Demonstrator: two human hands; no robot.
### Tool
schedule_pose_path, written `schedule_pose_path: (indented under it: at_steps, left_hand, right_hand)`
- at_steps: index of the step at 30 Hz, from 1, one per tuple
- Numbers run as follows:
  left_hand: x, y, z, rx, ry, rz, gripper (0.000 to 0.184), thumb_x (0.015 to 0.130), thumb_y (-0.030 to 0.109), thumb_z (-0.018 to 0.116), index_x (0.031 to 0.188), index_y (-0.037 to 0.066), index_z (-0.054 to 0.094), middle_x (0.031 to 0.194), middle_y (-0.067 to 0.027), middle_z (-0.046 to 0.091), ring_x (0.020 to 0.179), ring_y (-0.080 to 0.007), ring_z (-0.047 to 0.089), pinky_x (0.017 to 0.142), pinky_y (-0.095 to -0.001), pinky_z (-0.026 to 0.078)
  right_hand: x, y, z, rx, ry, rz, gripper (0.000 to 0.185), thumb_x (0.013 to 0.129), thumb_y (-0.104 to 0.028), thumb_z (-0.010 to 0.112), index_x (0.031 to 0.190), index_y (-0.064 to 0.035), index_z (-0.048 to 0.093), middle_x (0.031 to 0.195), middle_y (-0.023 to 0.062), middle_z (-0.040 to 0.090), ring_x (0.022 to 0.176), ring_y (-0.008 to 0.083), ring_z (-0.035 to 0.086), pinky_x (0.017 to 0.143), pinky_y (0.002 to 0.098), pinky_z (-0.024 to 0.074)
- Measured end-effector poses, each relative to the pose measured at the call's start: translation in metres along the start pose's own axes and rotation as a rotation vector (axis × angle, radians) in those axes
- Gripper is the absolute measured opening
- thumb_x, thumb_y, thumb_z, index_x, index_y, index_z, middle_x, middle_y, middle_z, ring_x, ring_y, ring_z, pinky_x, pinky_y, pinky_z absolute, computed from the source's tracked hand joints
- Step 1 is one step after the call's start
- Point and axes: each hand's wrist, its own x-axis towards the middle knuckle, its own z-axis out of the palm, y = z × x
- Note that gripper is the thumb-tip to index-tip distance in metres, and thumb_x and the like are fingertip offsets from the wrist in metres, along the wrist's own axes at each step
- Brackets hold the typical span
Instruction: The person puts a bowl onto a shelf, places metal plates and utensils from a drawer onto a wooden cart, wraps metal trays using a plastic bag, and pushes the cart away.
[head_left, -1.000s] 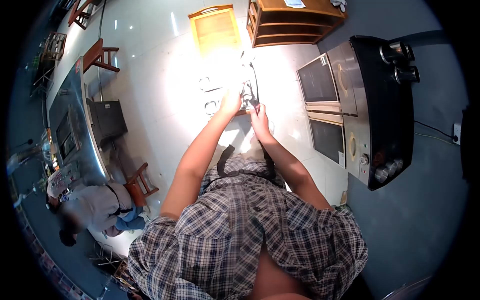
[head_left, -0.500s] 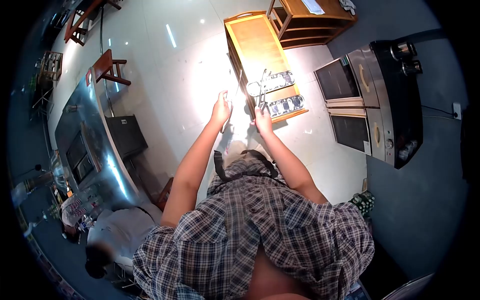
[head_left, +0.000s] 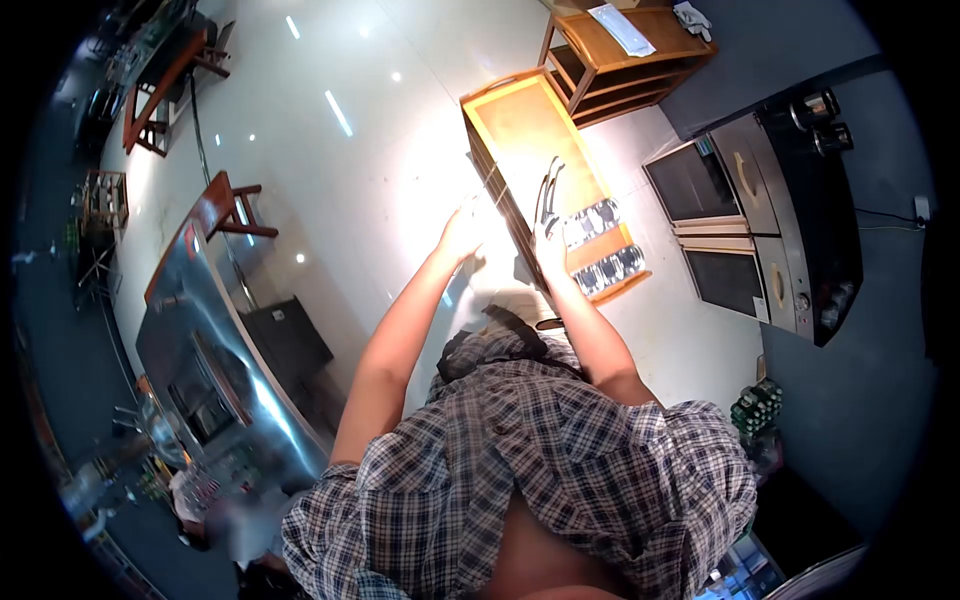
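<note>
My right hand [head_left: 550,250] is closed around a slim dark two-armed tool [head_left: 549,192] that looks like tongs. Its tips point away from me, over the left part of a wooden cart [head_left: 530,120]. To the right of that hand, two shiny trays lie on the cart: a farther tray [head_left: 594,221] and a nearer tray [head_left: 608,270], both with several patterned sections. My left hand [head_left: 460,235] is held out left of the cart, its fingers closed. Something thin seems to extend from it, but glare washes it out and I cannot make out its kind.
A wooden shelf unit [head_left: 640,50] holding a pale packet [head_left: 622,30] stands behind the cart. Ovens [head_left: 745,235] line the right wall. On the left are a metal counter [head_left: 215,330] and a wooden stool [head_left: 215,205]. Green bottles [head_left: 757,405] stand at lower right.
My view has shifted, so the cart and ovens appear lower and farther right. The dark tool overlapped the trays before and now lies left of them. The person at lower left has mostly left view.
</note>
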Motion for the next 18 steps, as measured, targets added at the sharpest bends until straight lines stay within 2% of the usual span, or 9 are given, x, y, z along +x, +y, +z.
schedule_pose_path:
  at_steps: [2, 4, 7, 9, 11, 12, 14, 15, 18]
  left_hand:
    - [0.018, 0.017, 0.001, 0.064, -0.011, -0.072, 0.067, 0.068, 0.021, 0.071, 0.123, 0.002, 0.038, 0.089, -0.0169, 0.058, 0.079, -0.0254, 0.059, 0.074, -0.0351, 0.049]
    - [0.021, 0.006, 0.008, 0.108, -0.044, -0.025, 0.057, 0.072, 0.020, 0.068, 0.116, -0.001, 0.039, 0.091, -0.0172, 0.059, 0.075, -0.0252, 0.060, 0.071, -0.0351, 0.049]
    - [0.062, -0.005, 0.028, 0.190, -0.027, 0.076, 0.053, 0.073, 0.020, 0.068, 0.113, 0.000, 0.040, 0.092, -0.0170, 0.060, 0.075, -0.0253, 0.060, 0.072, -0.0344, 0.049]
    - [0.081, 0.001, 0.034, 0.146, -0.035, 0.107, 0.049, 0.074, 0.022, 0.067, 0.111, 0.000, 0.043, 0.093, -0.0175, 0.061, 0.079, -0.0287, 0.060, 0.075, -0.0370, 0.049]
    - [0.074, 0.006, 0.031, 0.337, -0.038, 0.018, 0.047, 0.074, 0.024, 0.067, 0.108, -0.001, 0.046, 0.095, -0.0194, 0.061, 0.081, -0.0333, 0.060, 0.078, -0.0396, 0.048]
    - [0.081, 0.018, 0.030, 0.372, -0.091, -0.010, 0.045, 0.074, 0.025, 0.066, 0.106, -0.002, 0.048, 0.095, -0.0209, 0.062, 0.087, -0.0367, 0.058, 0.080, -0.0410, 0.047]
    - [0.103, 0.029, 0.045, 0.410, -0.151, -0.069, 0.043, 0.075, 0.026, 0.066, 0.105, 0.000, 0.049, 0.098, -0.0180, 0.061, 0.093, -0.0363, 0.056, 0.083, -0.0409, 0.046]
    - [0.114, 0.031, 0.054, 0.444, -0.193, -0.146, 0.042, 0.076, 0.027, 0.065, 0.104, 0.001, 0.050, 0.102, -0.0150, 0.061, 0.099, -0.0358, 0.054, 0.087, -0.0408, 0.045]
    - [0.096, 0.031, 0.083, 0.447, -0.257, -0.068, 0.044, 0.075, 0.028, 0.067, 0.106, 0.002, 0.049, 0.103, -0.0184, 0.060, 0.102, -0.0368, 0.054, 0.086, -0.0415, 0.046]
  right_hand:
    - [0.014, -0.005, -0.006, -0.057, -0.006, 0.067, 0.049, 0.087, -0.032, 0.053, 0.113, 0.0075, 0.042, 0.102, 0.0299, 0.058, 0.096, 0.0418, 0.057, 0.085, 0.0415, 0.0429]
    - [0.012, 0.009, 0.004, -0.100, 0.008, 0.114, 0.048, 0.087, -0.031, 0.052, 0.113, 0.0076, 0.041, 0.101, 0.0302, 0.058, 0.095, 0.0420, 0.057, 0.084, 0.0421, 0.0431]
    - [0.035, -0.026, -0.017, -0.147, -0.041, 0.201, 0.049, 0.086, -0.029, 0.049, 0.115, 0.0089, 0.038, 0.100, 0.0317, 0.058, 0.094, 0.0419, 0.058, 0.083, 0.0427, 0.0439]
    - [0.050, -0.034, -0.013, -0.102, 0.016, 0.267, 0.048, 0.085, -0.030, 0.051, 0.111, 0.0078, 0.040, 0.097, 0.0301, 0.059, 0.094, 0.0409, 0.059, 0.082, 0.0425, 0.0445]
    - [0.047, -0.018, -0.003, -0.044, -0.010, 0.360, 0.046, 0.084, -0.029, 0.053, 0.108, 0.0084, 0.040, 0.096, 0.0291, 0.060, 0.094, 0.0394, 0.059, 0.082, 0.0422, 0.0445]
    - [0.056, -0.004, 0.002, -0.056, 0.001, 0.303, 0.046, 0.083, -0.028, 0.053, 0.107, 0.0089, 0.041, 0.095, 0.0287, 0.060, 0.093, 0.0394, 0.060, 0.081, 0.0422, 0.0452]
    - [0.067, 0.004, -0.008, -0.182, 0.056, 0.143, 0.047, 0.079, -0.025, 0.056, 0.105, 0.0110, 0.041, 0.090, 0.0291, 0.061, 0.088, 0.0401, 0.061, 0.078, 0.0424, 0.0474]
    - [0.073, 0.002, -0.015, -0.174, 0.071, 0.173, 0.047, 0.079, -0.025, 0.056, 0.105, 0.0110, 0.041, 0.090, 0.0291, 0.061, 0.088, 0.0401, 0.061, 0.078, 0.0424, 0.0474]
    - [0.057, 0.012, -0.042, -0.203, -0.058, 0.360, 0.048, 0.079, -0.025, 0.055, 0.107, 0.0116, 0.041, 0.091, 0.0306, 0.061, 0.089, 0.0405, 0.061, 0.078, 0.0435, 0.0476]
